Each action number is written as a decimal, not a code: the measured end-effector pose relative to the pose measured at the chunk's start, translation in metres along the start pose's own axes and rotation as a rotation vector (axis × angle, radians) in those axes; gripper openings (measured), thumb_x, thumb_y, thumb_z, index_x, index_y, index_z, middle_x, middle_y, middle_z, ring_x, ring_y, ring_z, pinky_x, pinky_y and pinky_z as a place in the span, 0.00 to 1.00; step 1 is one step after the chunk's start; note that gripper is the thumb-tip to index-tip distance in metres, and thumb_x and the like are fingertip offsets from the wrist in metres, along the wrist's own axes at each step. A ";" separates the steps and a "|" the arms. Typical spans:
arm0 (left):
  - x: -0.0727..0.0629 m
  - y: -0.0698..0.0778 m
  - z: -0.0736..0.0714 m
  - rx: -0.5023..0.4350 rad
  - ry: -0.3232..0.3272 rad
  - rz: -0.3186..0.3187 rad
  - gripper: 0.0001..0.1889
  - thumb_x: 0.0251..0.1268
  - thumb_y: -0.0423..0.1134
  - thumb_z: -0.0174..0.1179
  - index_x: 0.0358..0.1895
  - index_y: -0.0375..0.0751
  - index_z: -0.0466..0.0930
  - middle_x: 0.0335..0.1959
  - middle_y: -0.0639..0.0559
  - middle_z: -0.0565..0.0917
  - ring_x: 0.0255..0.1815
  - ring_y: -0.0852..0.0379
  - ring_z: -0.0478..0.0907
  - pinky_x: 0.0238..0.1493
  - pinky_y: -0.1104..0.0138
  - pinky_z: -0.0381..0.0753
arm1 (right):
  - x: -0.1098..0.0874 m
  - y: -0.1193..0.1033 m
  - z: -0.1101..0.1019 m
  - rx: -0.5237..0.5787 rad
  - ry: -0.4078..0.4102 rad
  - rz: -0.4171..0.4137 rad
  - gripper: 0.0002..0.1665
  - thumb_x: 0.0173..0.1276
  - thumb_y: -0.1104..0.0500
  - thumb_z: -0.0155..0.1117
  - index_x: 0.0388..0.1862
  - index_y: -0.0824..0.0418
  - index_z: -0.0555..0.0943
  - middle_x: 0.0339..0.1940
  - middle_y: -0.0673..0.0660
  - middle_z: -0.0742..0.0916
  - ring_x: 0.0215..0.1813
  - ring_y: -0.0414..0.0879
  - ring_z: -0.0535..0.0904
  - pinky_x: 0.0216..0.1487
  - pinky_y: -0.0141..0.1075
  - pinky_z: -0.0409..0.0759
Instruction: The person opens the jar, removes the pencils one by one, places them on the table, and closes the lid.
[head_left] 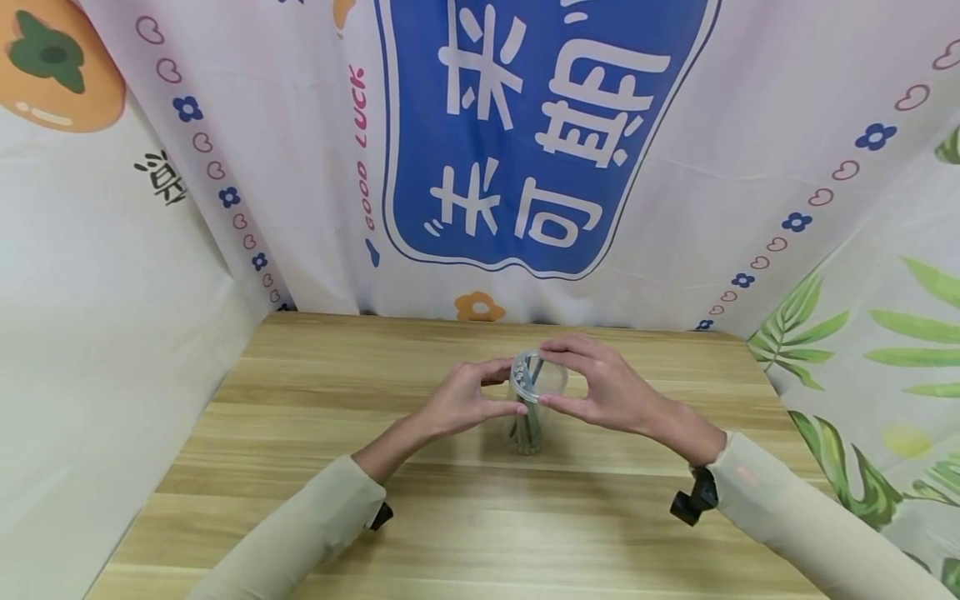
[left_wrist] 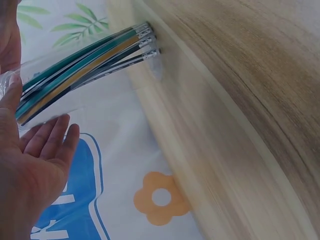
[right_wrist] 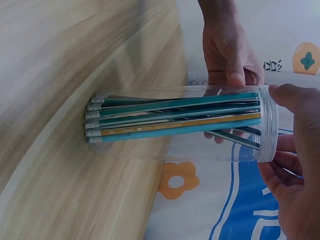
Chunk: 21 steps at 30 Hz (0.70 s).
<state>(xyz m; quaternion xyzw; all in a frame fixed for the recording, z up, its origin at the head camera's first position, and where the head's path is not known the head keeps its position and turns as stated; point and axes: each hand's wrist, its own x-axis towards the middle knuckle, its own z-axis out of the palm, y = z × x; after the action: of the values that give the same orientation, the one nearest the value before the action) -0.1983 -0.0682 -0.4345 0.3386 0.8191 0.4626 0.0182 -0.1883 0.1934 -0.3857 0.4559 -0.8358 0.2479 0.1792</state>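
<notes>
A clear plastic jar [right_wrist: 190, 152] stands upright on the table, holding several pencils [right_wrist: 175, 121], mostly green and blue with one yellow. Their eraser ends rest at the bottom. My left hand [head_left: 467, 402] holds the jar near its top from the left, thumb on the near side and fingers behind. Across the clear round lid [right_wrist: 270, 131] at the mouth, my right hand [head_left: 606, 386] grips with thumb and fingers on opposite edges. Whether the lid is screwed tight cannot be told. In the left wrist view the pencils [left_wrist: 85, 65] show through the wall, with the jar's top partly cut off.
The wood-grain table [head_left: 300, 400] extends around the jar. Behind it hangs a printed cloth [head_left: 322, 250] with a blue panel, and more cloth covers both sides. Each wrist carries a small black device [head_left: 696, 497].
</notes>
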 end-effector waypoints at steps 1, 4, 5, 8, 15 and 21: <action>0.000 0.000 0.000 -0.009 -0.002 -0.001 0.36 0.61 0.45 0.80 0.70 0.35 0.79 0.66 0.41 0.84 0.62 0.46 0.86 0.65 0.62 0.86 | 0.000 0.000 0.000 0.005 0.003 0.000 0.34 0.61 0.51 0.84 0.59 0.71 0.85 0.60 0.63 0.88 0.61 0.57 0.85 0.61 0.52 0.89; 0.002 -0.001 0.000 -0.049 -0.011 -0.013 0.35 0.61 0.43 0.80 0.70 0.33 0.78 0.64 0.40 0.85 0.61 0.46 0.87 0.64 0.63 0.87 | 0.000 0.000 0.001 0.022 0.012 0.001 0.34 0.59 0.53 0.85 0.59 0.71 0.86 0.59 0.63 0.88 0.60 0.57 0.86 0.60 0.53 0.89; 0.002 -0.002 0.000 -0.064 -0.014 -0.017 0.35 0.60 0.42 0.80 0.69 0.33 0.78 0.63 0.40 0.85 0.60 0.46 0.87 0.64 0.63 0.87 | 0.000 0.000 0.002 0.028 0.015 0.002 0.34 0.58 0.53 0.86 0.58 0.72 0.86 0.59 0.64 0.88 0.60 0.57 0.86 0.60 0.53 0.89; 0.002 -0.002 0.000 -0.106 -0.023 -0.030 0.35 0.60 0.39 0.80 0.69 0.32 0.79 0.61 0.40 0.87 0.59 0.47 0.88 0.62 0.58 0.89 | 0.000 0.001 0.002 0.043 0.023 -0.002 0.33 0.58 0.54 0.86 0.58 0.72 0.87 0.59 0.64 0.88 0.60 0.58 0.86 0.59 0.54 0.90; 0.004 -0.003 -0.001 -0.170 -0.030 -0.039 0.35 0.59 0.37 0.80 0.69 0.30 0.78 0.60 0.38 0.87 0.57 0.46 0.89 0.60 0.54 0.90 | 0.001 0.004 0.001 0.070 0.021 -0.044 0.30 0.62 0.53 0.83 0.57 0.71 0.87 0.59 0.65 0.88 0.59 0.59 0.86 0.57 0.54 0.91; 0.005 -0.004 -0.001 -0.194 -0.038 -0.046 0.34 0.59 0.35 0.80 0.68 0.30 0.79 0.60 0.37 0.87 0.56 0.47 0.89 0.56 0.68 0.90 | 0.002 0.010 0.000 0.094 -0.003 -0.073 0.29 0.64 0.52 0.80 0.57 0.71 0.87 0.60 0.65 0.88 0.60 0.60 0.86 0.58 0.55 0.90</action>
<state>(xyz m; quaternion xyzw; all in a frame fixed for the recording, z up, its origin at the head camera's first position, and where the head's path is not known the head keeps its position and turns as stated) -0.2047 -0.0670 -0.4352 0.3250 0.7776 0.5327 0.0771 -0.1976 0.1966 -0.3869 0.4942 -0.8064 0.2795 0.1652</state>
